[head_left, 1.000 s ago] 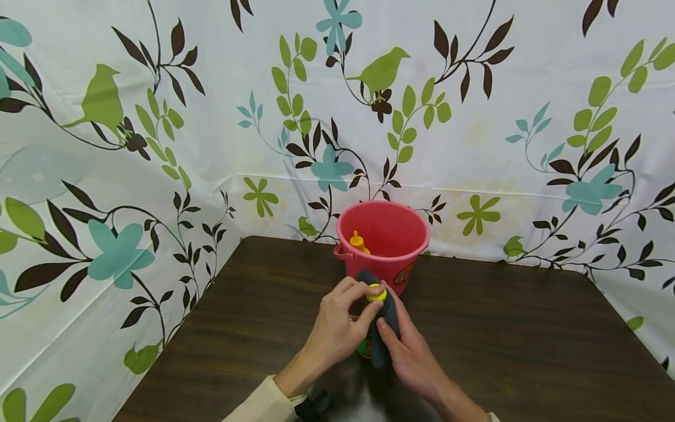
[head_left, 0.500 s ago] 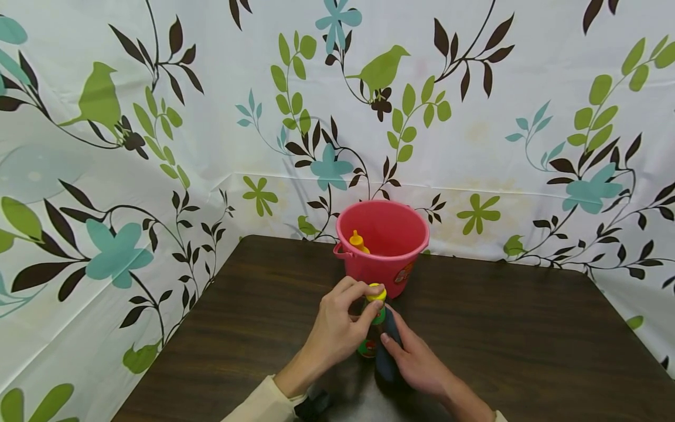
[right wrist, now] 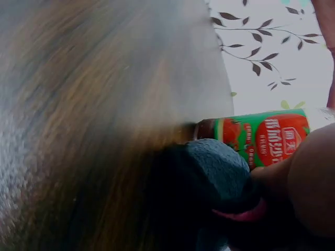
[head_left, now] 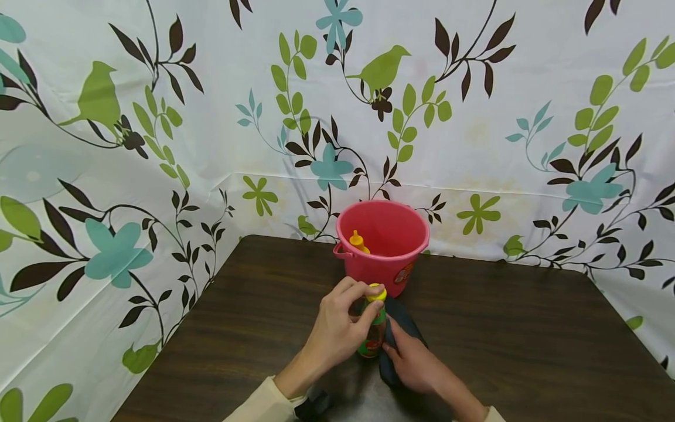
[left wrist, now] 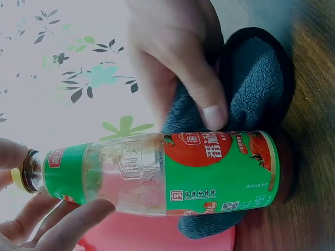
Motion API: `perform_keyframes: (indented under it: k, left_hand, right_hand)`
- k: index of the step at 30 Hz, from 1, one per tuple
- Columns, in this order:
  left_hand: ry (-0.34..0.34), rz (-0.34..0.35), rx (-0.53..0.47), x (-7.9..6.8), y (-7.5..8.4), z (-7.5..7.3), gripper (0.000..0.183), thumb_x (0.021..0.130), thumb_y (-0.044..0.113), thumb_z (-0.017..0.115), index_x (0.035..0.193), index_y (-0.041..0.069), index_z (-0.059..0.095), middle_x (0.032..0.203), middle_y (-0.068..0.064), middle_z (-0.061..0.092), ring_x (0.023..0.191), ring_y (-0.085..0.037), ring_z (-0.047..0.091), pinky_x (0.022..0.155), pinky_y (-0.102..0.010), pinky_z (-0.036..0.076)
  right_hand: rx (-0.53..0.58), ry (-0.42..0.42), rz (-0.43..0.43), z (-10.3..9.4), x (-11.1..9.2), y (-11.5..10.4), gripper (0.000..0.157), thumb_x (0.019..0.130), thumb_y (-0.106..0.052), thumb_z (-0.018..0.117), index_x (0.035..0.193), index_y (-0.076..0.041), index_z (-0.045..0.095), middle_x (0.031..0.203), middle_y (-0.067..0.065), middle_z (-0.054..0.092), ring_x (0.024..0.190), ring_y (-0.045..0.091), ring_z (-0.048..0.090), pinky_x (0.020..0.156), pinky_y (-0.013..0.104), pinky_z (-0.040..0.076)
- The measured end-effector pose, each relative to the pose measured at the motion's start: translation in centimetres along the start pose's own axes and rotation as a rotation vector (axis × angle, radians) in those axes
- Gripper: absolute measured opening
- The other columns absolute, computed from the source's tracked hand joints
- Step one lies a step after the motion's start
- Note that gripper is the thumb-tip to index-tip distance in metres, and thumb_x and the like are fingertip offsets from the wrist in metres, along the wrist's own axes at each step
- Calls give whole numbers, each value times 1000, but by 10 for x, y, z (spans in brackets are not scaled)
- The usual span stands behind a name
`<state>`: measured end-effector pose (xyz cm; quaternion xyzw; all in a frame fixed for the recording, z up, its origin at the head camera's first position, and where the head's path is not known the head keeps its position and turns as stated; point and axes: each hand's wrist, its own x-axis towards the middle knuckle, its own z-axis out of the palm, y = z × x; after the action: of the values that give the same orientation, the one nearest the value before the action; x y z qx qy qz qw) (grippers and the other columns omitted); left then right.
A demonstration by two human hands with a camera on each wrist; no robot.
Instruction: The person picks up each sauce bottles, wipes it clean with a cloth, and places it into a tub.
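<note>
A glass bottle of tomato sauce (head_left: 375, 335) with a green and red label stands upright on the table. My left hand (head_left: 334, 325) pinches it at the yellow cap (head_left: 377, 292) and neck, fingers also along its upper side in the left wrist view. My right hand (head_left: 419, 360) grips a dark grey fleecy cloth (left wrist: 261, 78) with a black edge, close against the lower right side of the bottle. The thumb lies over the cloth, right at the label. Part of the cloth shows behind the bottle in the left wrist view; the right palm hides some of it.
Just behind the bottle stands a pink bucket (head_left: 390, 228) with a yellow nozzle-topped bottle (head_left: 357, 241) inside. The dark wood table (head_left: 506, 328) reaches back to a white curtain (head_left: 464, 35) printed with leaves and birds.
My right hand and the cloth have moved from the bottle's top down its right side, uncovering the green neck and label. My left hand stays at the cap.
</note>
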<state>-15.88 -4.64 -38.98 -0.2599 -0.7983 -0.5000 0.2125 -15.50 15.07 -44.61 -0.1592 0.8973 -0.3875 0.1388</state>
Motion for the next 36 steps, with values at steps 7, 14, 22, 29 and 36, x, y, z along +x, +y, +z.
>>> perform_keyframes:
  k: [7, 14, 22, 29, 36]
  left_hand:
    - [-3, -10, -13, 0, 1, 0, 21, 96, 15, 78, 117, 18, 78, 106, 2, 69, 89, -7, 66, 63, -26, 61]
    - [-4, -16, -4, 0, 2, -1, 21, 96, 15, 78, 116, 20, 78, 108, 4, 70, 89, -7, 66, 62, -20, 57]
    - [-7, -11, -1, 1, 1, -1, 21, 96, 15, 78, 116, 19, 78, 107, 4, 70, 87, -7, 65, 63, -24, 58]
    - [-4, -1, 9, 1, 2, 0, 21, 96, 16, 78, 116, 19, 78, 107, 3, 70, 89, -8, 66, 63, -23, 59]
    - [-12, -28, -4, 0, 2, 0, 21, 96, 16, 79, 117, 19, 78, 107, 4, 70, 92, -10, 68, 64, -24, 62]
  right_hand:
    - [-103, 41, 45, 4, 2, -5, 68, 108, -13, 58, 167, -8, 26, 157, 27, 52, 128, 46, 65, 108, 67, 49]
    - [-89, 102, 69, 3, 3, -5, 63, 103, -13, 65, 162, -11, 41, 148, 23, 64, 128, 41, 67, 107, 66, 51]
    - [105, 149, 108, -2, 1, -8, 54, 104, -15, 63, 157, -20, 52, 151, 16, 62, 139, 40, 59, 110, 67, 48]
    - [392, 220, 141, -8, -6, -23, 49, 107, -18, 60, 155, -23, 55, 154, 13, 60, 142, 36, 56, 109, 60, 50]
    - [543, 306, 148, -11, -11, -35, 44, 108, -20, 59, 152, -20, 58, 147, 11, 65, 127, 27, 64, 94, 42, 58]
